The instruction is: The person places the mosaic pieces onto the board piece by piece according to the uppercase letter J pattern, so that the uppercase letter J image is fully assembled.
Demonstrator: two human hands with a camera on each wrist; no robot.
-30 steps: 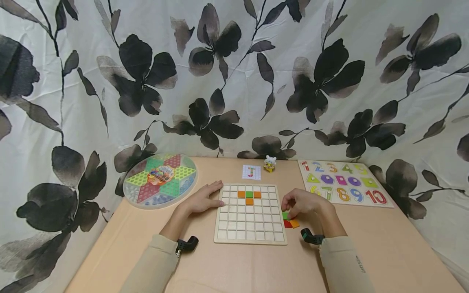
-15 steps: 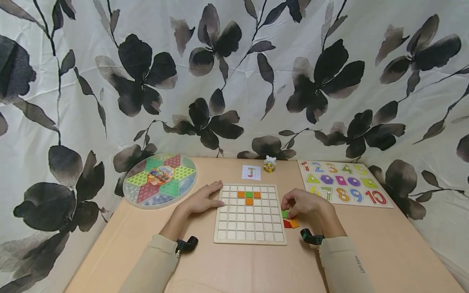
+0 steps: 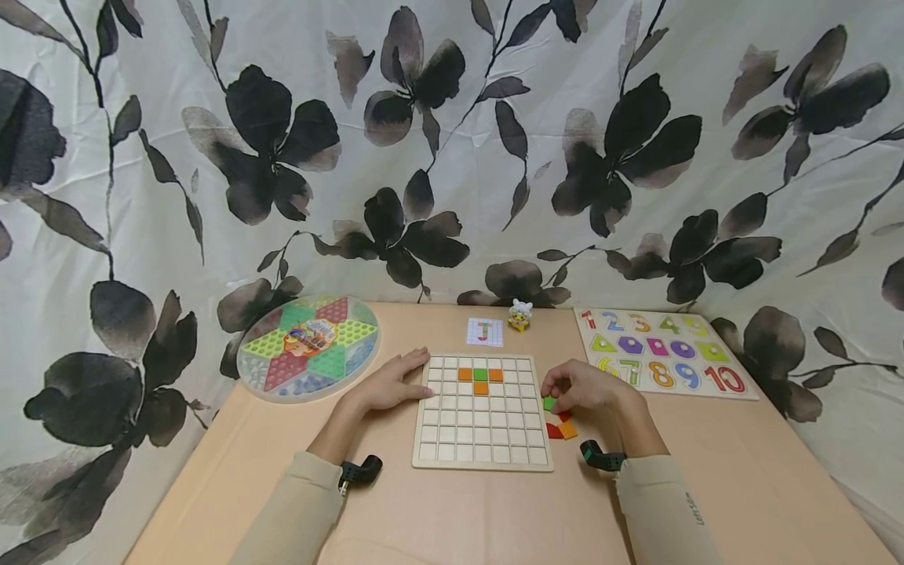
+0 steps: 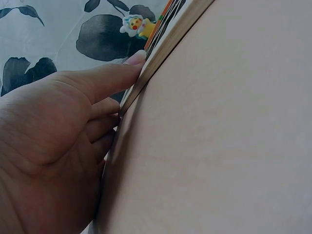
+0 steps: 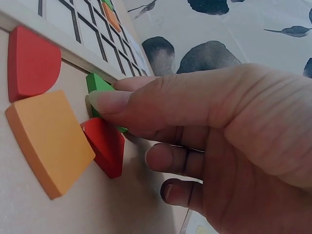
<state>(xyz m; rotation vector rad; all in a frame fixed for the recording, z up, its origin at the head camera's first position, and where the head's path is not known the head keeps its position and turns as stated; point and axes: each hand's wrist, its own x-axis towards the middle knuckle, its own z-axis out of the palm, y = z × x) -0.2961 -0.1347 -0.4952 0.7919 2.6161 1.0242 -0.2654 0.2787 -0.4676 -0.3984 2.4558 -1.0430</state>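
Observation:
A square board [image 3: 481, 435] with a white grid lies in the middle of the table, three orange tiles and a green one set near its far edge. Against its left rim rests my left hand [image 3: 387, 383], thumb on the edge and fingers extended. Right of the board, my right hand [image 3: 592, 388] pinches a loose green tile [image 5: 95, 82] between thumb and index finger; the fingers hide part of it. Below that tile lie a red tile [image 5: 108, 152], an orange square tile [image 5: 51, 141] and a red tile with a rounded corner [image 5: 34, 63].
Behind the board are a small pattern card [image 3: 484, 332] and a toy figure [image 3: 519, 315]. A round Chinese-checkers board [image 3: 308, 350] stands at the left, a number-and-shape puzzle board [image 3: 664, 353] at the right. A floral curtain [image 3: 438, 157] hangs behind the table.
My right hand has shifted the green tile slightly away from me, and a red tile now shows below it. My left hand has stayed in place.

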